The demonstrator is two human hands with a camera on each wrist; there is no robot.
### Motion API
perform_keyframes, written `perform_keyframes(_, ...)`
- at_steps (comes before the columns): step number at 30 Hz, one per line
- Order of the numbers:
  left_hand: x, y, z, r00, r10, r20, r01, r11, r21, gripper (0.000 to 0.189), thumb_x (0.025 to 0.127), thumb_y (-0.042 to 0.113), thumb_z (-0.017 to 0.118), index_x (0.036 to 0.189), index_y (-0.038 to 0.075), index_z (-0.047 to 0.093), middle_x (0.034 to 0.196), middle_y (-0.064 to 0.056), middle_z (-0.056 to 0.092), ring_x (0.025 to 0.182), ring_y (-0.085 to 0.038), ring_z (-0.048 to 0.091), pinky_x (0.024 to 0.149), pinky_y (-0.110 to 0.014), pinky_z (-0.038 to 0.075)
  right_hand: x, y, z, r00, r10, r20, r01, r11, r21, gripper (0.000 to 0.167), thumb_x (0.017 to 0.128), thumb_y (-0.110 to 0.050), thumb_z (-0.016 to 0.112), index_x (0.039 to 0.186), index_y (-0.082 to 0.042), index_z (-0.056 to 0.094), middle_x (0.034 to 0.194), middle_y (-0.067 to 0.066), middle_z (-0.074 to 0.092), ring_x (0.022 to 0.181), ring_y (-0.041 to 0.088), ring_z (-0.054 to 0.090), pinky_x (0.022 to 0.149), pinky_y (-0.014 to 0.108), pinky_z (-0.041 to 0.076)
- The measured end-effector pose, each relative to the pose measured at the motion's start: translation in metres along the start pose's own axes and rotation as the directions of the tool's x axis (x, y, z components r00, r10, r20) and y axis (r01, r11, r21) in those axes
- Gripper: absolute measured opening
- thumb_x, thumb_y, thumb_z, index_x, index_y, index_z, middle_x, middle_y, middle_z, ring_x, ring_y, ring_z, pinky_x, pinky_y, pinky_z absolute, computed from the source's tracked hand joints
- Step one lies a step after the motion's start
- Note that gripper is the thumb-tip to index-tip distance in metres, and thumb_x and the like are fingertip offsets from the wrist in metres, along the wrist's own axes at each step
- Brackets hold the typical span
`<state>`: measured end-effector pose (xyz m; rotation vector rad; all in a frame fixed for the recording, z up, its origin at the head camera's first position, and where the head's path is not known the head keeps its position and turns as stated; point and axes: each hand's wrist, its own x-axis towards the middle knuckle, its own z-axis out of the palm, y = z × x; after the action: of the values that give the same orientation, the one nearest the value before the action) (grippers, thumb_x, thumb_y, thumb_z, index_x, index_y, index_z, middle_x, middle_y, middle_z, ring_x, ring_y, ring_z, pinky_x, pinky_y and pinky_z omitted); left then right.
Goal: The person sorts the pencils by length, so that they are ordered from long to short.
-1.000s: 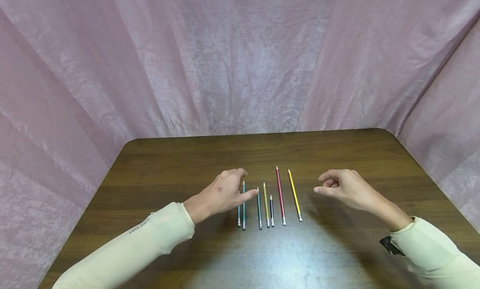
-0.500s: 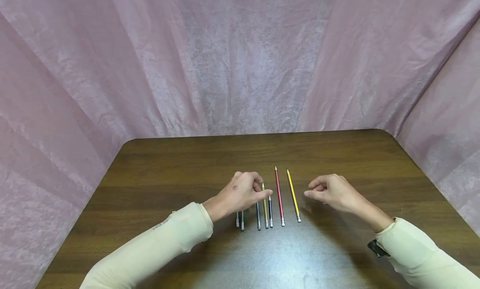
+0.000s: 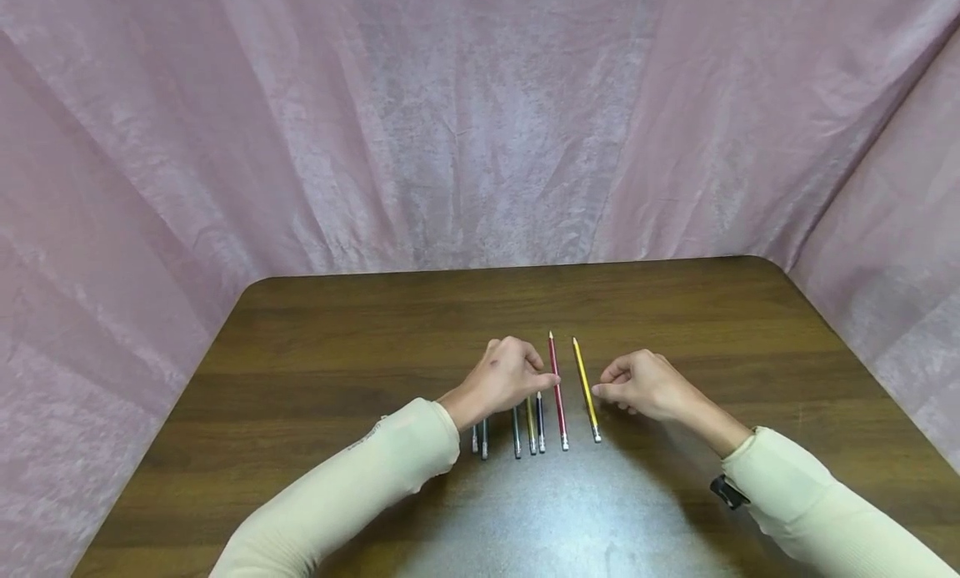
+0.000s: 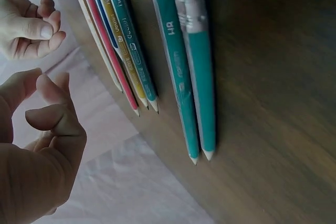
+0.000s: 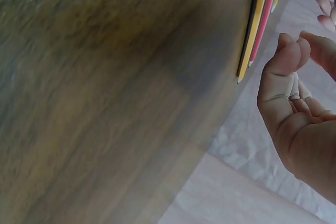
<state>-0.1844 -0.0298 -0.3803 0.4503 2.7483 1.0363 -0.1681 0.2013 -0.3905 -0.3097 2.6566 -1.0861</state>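
Note:
My left hand (image 3: 504, 379) hovers over the row of pencils with loosely curled fingers, its thumb tip over the red pencil (image 3: 561, 419). It holds nothing; in the left wrist view a gap shows between thumb and fingers of this hand (image 4: 50, 135). Just right of the yellow pencil (image 3: 584, 382) is my right hand (image 3: 648, 386), loosely curled; the right wrist view shows this hand (image 5: 294, 114) holding nothing, apart from the pencils. A dark blue pencil (image 3: 541, 424), a gold pencil (image 3: 531, 432) and a teal pencil (image 3: 517, 436) lie closer left, their upper parts partly covered by the left hand.
Two more teal pencils (image 4: 181, 77) lie side by side, left of the others. All rest on the brown wooden table (image 3: 337, 328), erasers toward me. A pink curtain (image 3: 465, 128) hangs behind the table's far edge.
My left hand has moved right across the row, from the teal pencils to beside the red one. My right hand has moved left, up to the yellow pencil. The pencils lie as before.

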Motion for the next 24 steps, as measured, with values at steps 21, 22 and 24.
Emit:
perform_keyframes(21, 0.026, 0.014, 0.023, 0.995, -0.093, 0.039, 0.084, 0.978, 0.190, 0.034, 0.081, 0.037, 0.083, 0.059, 0.018, 0.065, 0.066, 0.007, 0.060, 0.071, -0.012, 0.055, 0.060, -0.025, 0.047, 0.015, 0.001, 0.009, 0.998, 0.056, 0.040, -0.056, 0.998, 0.020, 0.016, 0.089, -0.016, 0.074, 0.081, -0.002, 0.071, 0.060, 0.000, 0.062, 0.052, 0.011, 0.061, 0.053, 0.031, 0.057)
perform_keyframes(22, 0.026, 0.014, 0.024, 0.994, -0.105, 0.043, 0.095, 0.977, 0.190, 0.034, 0.081, 0.037, 0.083, 0.059, 0.017, 0.066, 0.065, 0.007, 0.061, 0.070, -0.012, 0.054, 0.060, -0.025, 0.047, 0.016, 0.001, 0.009, 0.997, 0.060, 0.042, -0.061, 0.998, 0.021, 0.016, 0.089, -0.016, 0.074, 0.080, -0.002, 0.071, 0.060, 0.000, 0.062, 0.052, 0.010, 0.061, 0.053, 0.030, 0.057)
perform_keyframes(24, 0.028, 0.013, 0.026, 0.990, -0.130, 0.048, 0.119, 0.974, 0.192, 0.034, 0.081, 0.037, 0.083, 0.059, 0.016, 0.067, 0.065, 0.006, 0.061, 0.068, -0.012, 0.055, 0.060, -0.026, 0.048, 0.017, 0.001, 0.011, 0.996, 0.072, 0.046, -0.073, 0.997, 0.029, 0.016, 0.089, -0.015, 0.074, 0.080, -0.002, 0.071, 0.060, 0.000, 0.062, 0.052, 0.010, 0.061, 0.052, 0.030, 0.057)
